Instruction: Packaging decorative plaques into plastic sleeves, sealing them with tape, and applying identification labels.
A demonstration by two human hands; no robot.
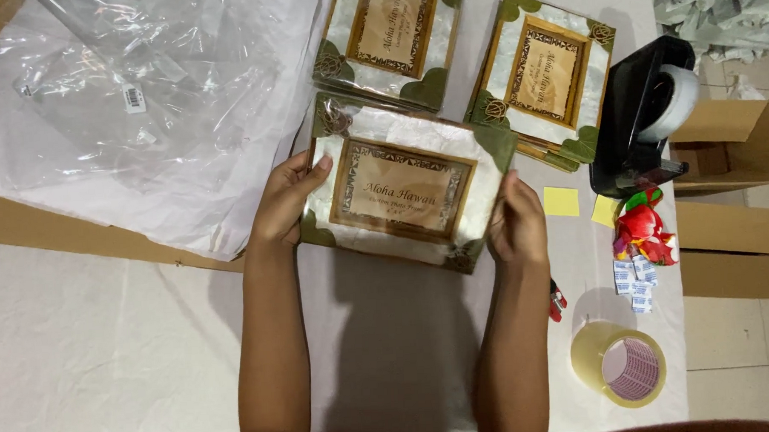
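I hold a rectangular picture frame [405,183] with a pearly white border, green corners and a brown inner rim, a little above the white-covered table [133,335]. My left hand [283,201] grips its left edge, thumb on the front. My right hand [514,223] grips its right edge. The frame lies tilted, its right end lower. Two piles of like frames sit beyond it, one pile [393,35] straight ahead and another pile [545,76] to the right.
Clear plastic bags [141,88] lie on white paper at the left. A black tape dispenser [645,117], yellow sticky notes [561,201], a red ornament [645,228], small white packets [634,280], a tape roll [621,365] and an open cardboard box [727,144] are at the right.
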